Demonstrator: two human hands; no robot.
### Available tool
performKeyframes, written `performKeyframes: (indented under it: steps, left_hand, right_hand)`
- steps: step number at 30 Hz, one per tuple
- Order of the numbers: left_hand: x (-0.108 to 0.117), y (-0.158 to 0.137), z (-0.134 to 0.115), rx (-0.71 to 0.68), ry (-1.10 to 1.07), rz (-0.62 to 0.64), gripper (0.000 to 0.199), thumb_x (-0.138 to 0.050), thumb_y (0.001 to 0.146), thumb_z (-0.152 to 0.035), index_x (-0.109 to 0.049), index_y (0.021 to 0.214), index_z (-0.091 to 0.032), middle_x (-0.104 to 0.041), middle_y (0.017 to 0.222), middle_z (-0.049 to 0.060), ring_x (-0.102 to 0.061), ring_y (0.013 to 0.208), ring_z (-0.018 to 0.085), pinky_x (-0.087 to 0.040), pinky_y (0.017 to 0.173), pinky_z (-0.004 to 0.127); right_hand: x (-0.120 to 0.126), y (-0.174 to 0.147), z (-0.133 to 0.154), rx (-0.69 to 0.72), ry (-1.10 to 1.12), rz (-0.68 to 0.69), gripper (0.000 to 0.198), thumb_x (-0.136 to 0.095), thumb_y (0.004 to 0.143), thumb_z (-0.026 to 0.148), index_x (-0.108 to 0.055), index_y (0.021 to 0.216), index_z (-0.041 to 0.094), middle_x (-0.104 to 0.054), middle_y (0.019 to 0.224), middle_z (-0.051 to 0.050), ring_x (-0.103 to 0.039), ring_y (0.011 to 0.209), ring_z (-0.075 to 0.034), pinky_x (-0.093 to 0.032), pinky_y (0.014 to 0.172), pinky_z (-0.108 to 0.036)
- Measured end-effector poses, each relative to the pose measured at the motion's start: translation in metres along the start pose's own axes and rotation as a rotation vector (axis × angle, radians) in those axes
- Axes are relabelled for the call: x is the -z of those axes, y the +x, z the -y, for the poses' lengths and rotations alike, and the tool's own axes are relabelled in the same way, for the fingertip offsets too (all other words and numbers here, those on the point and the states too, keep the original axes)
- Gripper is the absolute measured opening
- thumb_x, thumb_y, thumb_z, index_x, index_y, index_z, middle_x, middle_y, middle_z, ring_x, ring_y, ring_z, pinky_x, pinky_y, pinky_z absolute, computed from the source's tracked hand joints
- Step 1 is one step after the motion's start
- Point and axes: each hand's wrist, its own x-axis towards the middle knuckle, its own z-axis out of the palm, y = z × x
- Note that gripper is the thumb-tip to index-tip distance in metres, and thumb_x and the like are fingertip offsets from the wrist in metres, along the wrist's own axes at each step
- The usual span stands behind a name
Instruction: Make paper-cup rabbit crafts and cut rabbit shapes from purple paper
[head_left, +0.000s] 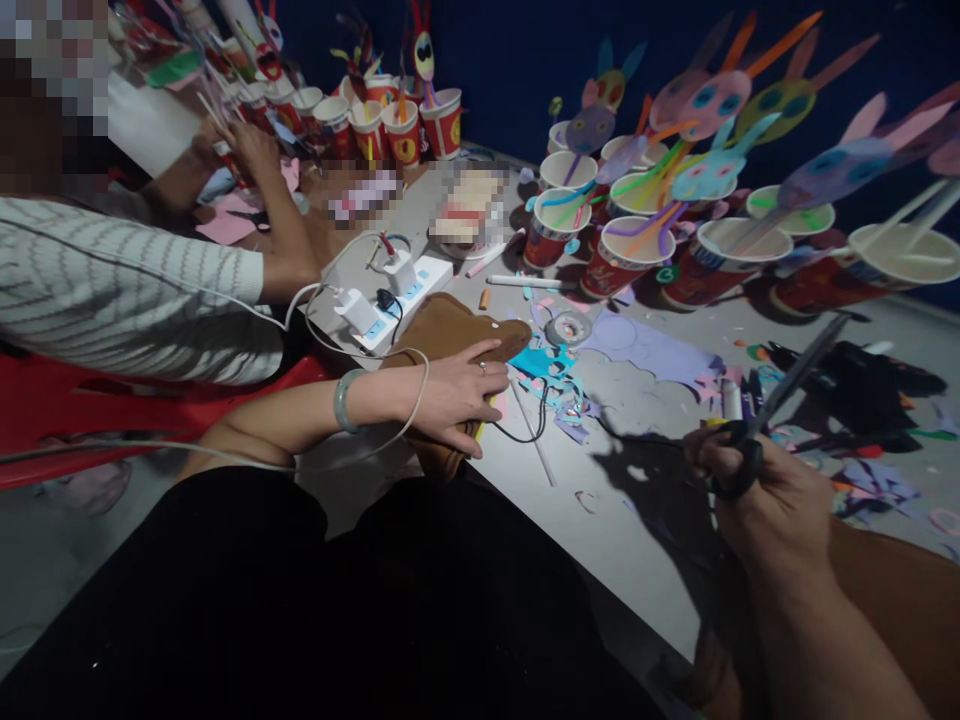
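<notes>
My left hand lies palm down with fingers spread on a brown leather-like piece at the table's near edge. A yellow edge shows under its fingertips; what it belongs to is hidden. A thin black cable curves out beside these fingers. On the right, my right hand is closed around the black handles of a pair of scissors, raised above the table with the blades pointing up and away. Below the blades lie coloured paper scraps and a black crumpled thing.
Several paper cups with colourful rabbit-like figures stand along the back. A white power strip with chargers lies left of centre, its white cable crossing my left arm. A tape roll and purple paper lie mid-table. Another person's hands work at upper left.
</notes>
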Motion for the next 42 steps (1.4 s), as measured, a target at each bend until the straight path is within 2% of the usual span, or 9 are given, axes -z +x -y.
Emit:
performKeyframes:
  steps: [6, 10, 15, 19, 24, 32, 37, 42]
  left_hand:
    - [0.003, -0.002, -0.001, -0.037, 0.011, 0.019, 0.053, -0.057, 0.081, -0.065, -0.072, 0.109, -0.023, -0.062, 0.105, 0.013, -0.05, 0.117, 0.031, -0.018, 0.115, 0.056]
    - [0.001, -0.002, 0.003, -0.042, -0.018, -0.009, 0.05, -0.057, 0.081, -0.063, -0.073, 0.104, -0.021, -0.063, 0.101, 0.012, -0.052, 0.113, 0.03, -0.019, 0.114, 0.056]
    - [0.0, -0.001, 0.008, -0.049, -0.007, 0.02, 0.04, -0.054, 0.085, -0.056, -0.074, 0.09, -0.022, -0.064, 0.097, 0.011, -0.055, 0.107, 0.027, -0.02, 0.114, 0.054]
    - [0.004, -0.001, 0.01, -0.08, 0.005, 0.039, 0.04, -0.051, 0.088, -0.055, -0.073, 0.085, -0.022, -0.064, 0.096, 0.011, -0.056, 0.107, 0.027, -0.02, 0.114, 0.054]
    - [0.008, 0.0, 0.01, -0.073, 0.011, 0.056, 0.038, -0.051, 0.088, -0.054, -0.073, 0.084, -0.023, -0.065, 0.096, 0.01, -0.055, 0.109, 0.026, -0.019, 0.115, 0.053]
    - [0.009, 0.002, 0.009, -0.042, -0.017, 0.101, 0.036, -0.053, 0.087, -0.053, -0.073, 0.084, -0.024, -0.066, 0.097, 0.01, -0.055, 0.109, 0.027, -0.019, 0.114, 0.054]
    - [0.006, 0.002, 0.009, -0.051, -0.043, 0.058, 0.034, -0.056, 0.085, -0.054, -0.073, 0.084, -0.025, -0.067, 0.097, 0.009, -0.055, 0.109, 0.027, -0.02, 0.114, 0.054]
    - [0.006, 0.0, 0.009, -0.066, -0.004, 0.074, 0.039, -0.05, 0.088, -0.055, -0.073, 0.087, -0.023, -0.067, 0.098, 0.01, -0.054, 0.112, 0.028, -0.018, 0.115, 0.055]
  right_hand:
    - [-0.001, 0.0, -0.003, 0.001, 0.026, 0.019, 0.036, -0.071, 0.074, 0.049, -0.056, 0.058, 0.02, -0.053, 0.057, 0.001, -0.047, 0.054, -0.013, -0.037, 0.051, -0.026]
    - [-0.001, 0.0, -0.005, 0.0, 0.02, 0.009, 0.033, -0.071, 0.074, 0.046, -0.056, 0.059, 0.021, -0.053, 0.057, 0.002, -0.046, 0.053, -0.012, -0.036, 0.05, -0.025]
    - [0.0, -0.001, -0.006, -0.006, 0.009, 0.007, 0.028, -0.069, 0.074, 0.042, -0.057, 0.06, 0.021, -0.053, 0.057, 0.003, -0.045, 0.052, -0.012, -0.036, 0.05, -0.025]
    - [0.001, -0.001, -0.006, -0.01, 0.008, 0.01, 0.028, -0.069, 0.075, 0.041, -0.056, 0.059, 0.021, -0.053, 0.057, 0.002, -0.047, 0.054, -0.012, -0.036, 0.05, -0.025]
    - [0.0, -0.001, -0.004, -0.043, -0.002, -0.002, 0.027, -0.069, 0.073, 0.04, -0.056, 0.059, 0.021, -0.054, 0.058, 0.002, -0.046, 0.052, -0.012, -0.036, 0.049, -0.025]
    - [0.0, 0.0, -0.005, -0.023, 0.005, 0.002, 0.029, -0.069, 0.073, 0.042, -0.056, 0.058, 0.021, -0.054, 0.058, 0.001, -0.047, 0.053, -0.013, -0.036, 0.049, -0.026]
    - [-0.001, 0.0, -0.002, -0.059, -0.008, -0.011, 0.024, -0.069, 0.072, 0.039, -0.058, 0.059, 0.021, -0.054, 0.057, 0.002, -0.046, 0.051, -0.012, -0.036, 0.048, -0.025]
    - [-0.003, 0.0, 0.0, -0.049, -0.019, -0.013, 0.025, -0.068, 0.072, 0.037, -0.056, 0.057, 0.021, -0.054, 0.058, 0.002, -0.047, 0.054, -0.013, -0.037, 0.05, -0.025]
